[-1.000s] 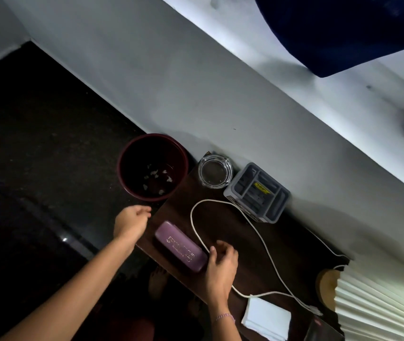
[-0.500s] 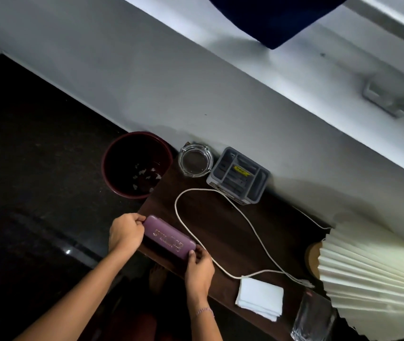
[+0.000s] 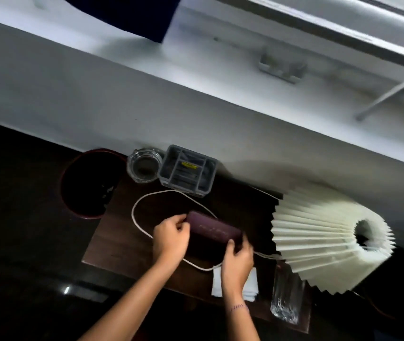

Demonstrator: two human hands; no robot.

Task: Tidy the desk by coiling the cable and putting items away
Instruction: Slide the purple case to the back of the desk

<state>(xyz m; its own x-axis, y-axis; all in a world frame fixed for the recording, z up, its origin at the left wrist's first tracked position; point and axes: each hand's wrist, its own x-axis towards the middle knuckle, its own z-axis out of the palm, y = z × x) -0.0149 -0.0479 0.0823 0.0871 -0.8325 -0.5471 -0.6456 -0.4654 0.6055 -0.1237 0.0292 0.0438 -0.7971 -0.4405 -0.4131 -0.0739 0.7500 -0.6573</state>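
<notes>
A purple oblong case (image 3: 212,228) is held over the middle of the dark wooden desk (image 3: 119,244). My left hand (image 3: 170,238) grips its left end and my right hand (image 3: 236,260) grips its right end. A white cable (image 3: 138,206) lies in a loose loop on the desk, running under my hands toward the lamp; its middle stretch is hidden by the case and hands. A grey compartment organiser (image 3: 188,169) stands at the back of the desk against the wall.
A glass ashtray (image 3: 143,166) sits left of the organiser. A dark red bin (image 3: 73,193) stands on the floor beside the desk's left edge. A pleated white lampshade (image 3: 319,242) fills the right side. Folded white tissues (image 3: 217,283) and a clear glass (image 3: 287,296) are near the front edge.
Both hands have lifted the purple case from the desk's front left edge and carried it right, toward the middle. The camera view has swung right.
</notes>
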